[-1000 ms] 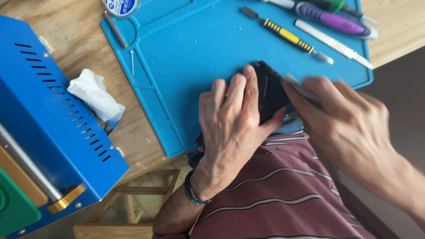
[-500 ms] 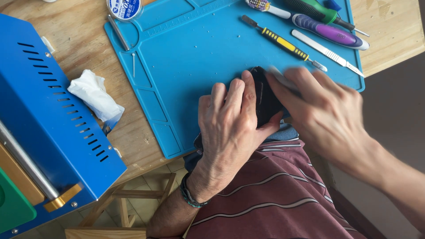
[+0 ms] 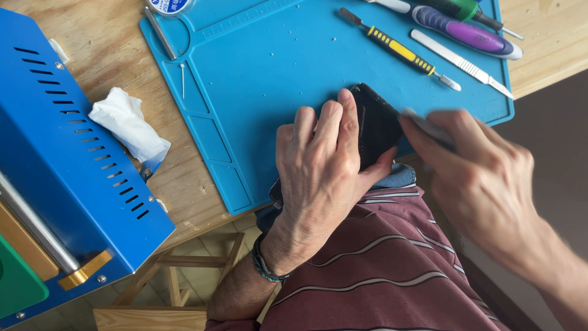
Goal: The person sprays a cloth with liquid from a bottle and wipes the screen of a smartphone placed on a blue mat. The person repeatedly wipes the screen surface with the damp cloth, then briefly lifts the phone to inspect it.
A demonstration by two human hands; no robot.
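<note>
1. Pressing down at the centre of the frame, your left hand (image 3: 321,165) lies flat with fingers together over a dark phone (image 3: 375,124), gripping its near edge between thumb and fingers.
2. The phone rests tilted on the lower edge of the blue work mat (image 3: 269,79), partly hidden by the hand.
3. Your right hand (image 3: 484,178), at centre right, is closed around a thin pale tool (image 3: 429,127) whose tip meets the phone's right edge; the tool is blurred.
4. Along the upper right of the mat lie a yellow-and-black screwdriver (image 3: 398,50), a purple-handled tool (image 3: 465,34) and a slim metal blade (image 3: 460,63).
5. A crumpled white tissue (image 3: 128,125) sits on the wooden table (image 3: 110,43), left of the mat, beside a blue metal machine (image 3: 67,165) at the left edge.
</note>
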